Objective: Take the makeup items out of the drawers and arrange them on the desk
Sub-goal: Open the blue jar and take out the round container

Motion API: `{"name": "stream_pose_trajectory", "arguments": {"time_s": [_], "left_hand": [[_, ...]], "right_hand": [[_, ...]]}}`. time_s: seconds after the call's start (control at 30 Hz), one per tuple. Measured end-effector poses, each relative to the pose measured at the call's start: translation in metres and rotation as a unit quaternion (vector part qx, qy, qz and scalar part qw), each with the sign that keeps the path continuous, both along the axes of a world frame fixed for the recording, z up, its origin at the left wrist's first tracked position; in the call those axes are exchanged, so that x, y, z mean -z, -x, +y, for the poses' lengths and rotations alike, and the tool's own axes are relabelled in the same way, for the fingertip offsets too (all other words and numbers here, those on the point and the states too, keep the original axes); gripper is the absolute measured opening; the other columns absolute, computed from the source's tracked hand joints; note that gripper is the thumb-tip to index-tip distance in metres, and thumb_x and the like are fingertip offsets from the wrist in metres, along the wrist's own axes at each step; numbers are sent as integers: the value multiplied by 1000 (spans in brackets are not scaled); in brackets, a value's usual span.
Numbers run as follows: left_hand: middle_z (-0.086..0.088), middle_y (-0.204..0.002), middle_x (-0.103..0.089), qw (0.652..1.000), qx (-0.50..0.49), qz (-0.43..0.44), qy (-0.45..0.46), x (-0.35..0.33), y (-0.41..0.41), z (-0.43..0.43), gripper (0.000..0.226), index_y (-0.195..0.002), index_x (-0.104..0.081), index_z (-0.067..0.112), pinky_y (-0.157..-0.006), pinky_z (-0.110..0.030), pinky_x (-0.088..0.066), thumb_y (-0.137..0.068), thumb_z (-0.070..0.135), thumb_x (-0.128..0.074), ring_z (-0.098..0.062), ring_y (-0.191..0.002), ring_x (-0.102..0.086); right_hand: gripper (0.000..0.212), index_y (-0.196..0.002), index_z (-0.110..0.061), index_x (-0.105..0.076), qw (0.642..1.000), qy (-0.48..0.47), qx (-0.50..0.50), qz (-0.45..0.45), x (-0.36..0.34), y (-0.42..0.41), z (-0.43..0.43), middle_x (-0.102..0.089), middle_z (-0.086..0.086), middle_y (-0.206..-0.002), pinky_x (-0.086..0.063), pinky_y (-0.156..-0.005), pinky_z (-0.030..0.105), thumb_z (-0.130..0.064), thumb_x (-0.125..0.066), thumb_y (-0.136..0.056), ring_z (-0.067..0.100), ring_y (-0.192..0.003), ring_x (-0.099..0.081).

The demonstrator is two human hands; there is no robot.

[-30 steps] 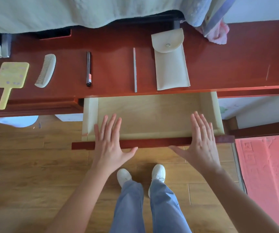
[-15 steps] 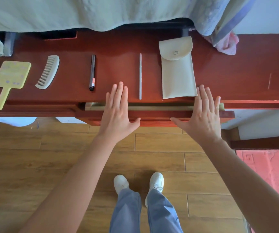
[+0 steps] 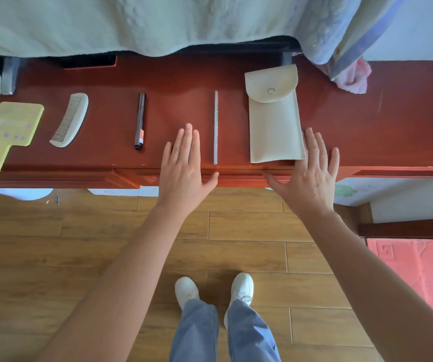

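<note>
Drawer now shut: a second ago it stood pulled out and bare inside, half a second ago nearly closed, and now the drawer front (image 3: 239,176) sits flush under the desk (image 3: 406,131) edge. Left hand (image 3: 184,168) and right hand (image 3: 312,176) both flat, fingers spread, holding nothing; palms look to rest at the desk's front lip over the drawer front, fingers reaching onto the top. Items all lie out on the desk in a row. Taking the pouch (image 3: 274,116) as landmark: metal stick (image 3: 215,126) just to its left, dark pencil (image 3: 140,121) further left, comb (image 3: 69,120) beyond that, yellow hand mirror (image 3: 12,131) farthest left, its handle reaching to the desk edge. Right fingertips sit just beside the pouch's lower right corner; left fingers lie between pencil and stick, near the stick. Risks, as I judge them: lifting the right hand carelessly could drag the pouch over the edge; a sideways brush from the left could roll the thin stick; the mirror's handle at the edge could catch a passing arm. Behind the pouch a pale quilt (image 3: 132,22) hangs over the desk's back, with a pink cloth (image 3: 353,79) to the pouch's right. Nothing blocks the hands' way back. Task looks about complete, if no other drawer holds items.
</note>
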State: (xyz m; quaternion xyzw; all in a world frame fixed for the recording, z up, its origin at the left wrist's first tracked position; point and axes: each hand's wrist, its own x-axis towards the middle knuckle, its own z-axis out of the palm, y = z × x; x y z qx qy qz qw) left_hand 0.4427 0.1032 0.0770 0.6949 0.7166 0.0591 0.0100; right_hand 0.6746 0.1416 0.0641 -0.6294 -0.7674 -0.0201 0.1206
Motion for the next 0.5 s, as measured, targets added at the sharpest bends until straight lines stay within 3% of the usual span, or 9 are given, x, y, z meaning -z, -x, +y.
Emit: {"name": "stream_pose_trajectory", "arguments": {"time_s": [0.13,0.3,0.5], "left_hand": [[-16,-157,-6,999,15,-6,37,-10,2,-2,95,-147,-10,2,-115,-41,-5,-82,52,-57,-28,-145,-5],[-16,-157,-8,998,40,-45,32,-43,-5,-16,92,-147,-11,3,-115,-42,-6,-82,50,-56,-29,-145,-6],[-14,-157,-5,989,135,-56,21,-96,-49,-33,93,-149,-5,5,-115,-39,-2,-81,62,-33,-27,-145,-5]], "right_hand": [[96,-142,-1,-30,999,26,-23,-9,-8,-7,-3,-31,18,-149,-17,-112,53,-59,-61,-73,32,-140,-26],[97,-143,1,-26,997,66,20,-23,-32,-27,-29,-30,17,-150,-20,-113,50,-67,-48,-77,30,-141,-23],[94,-143,-3,-27,992,59,102,35,-84,-45,-85,-31,15,-150,-22,-112,47,-59,-61,-76,28,-141,-24]]}}
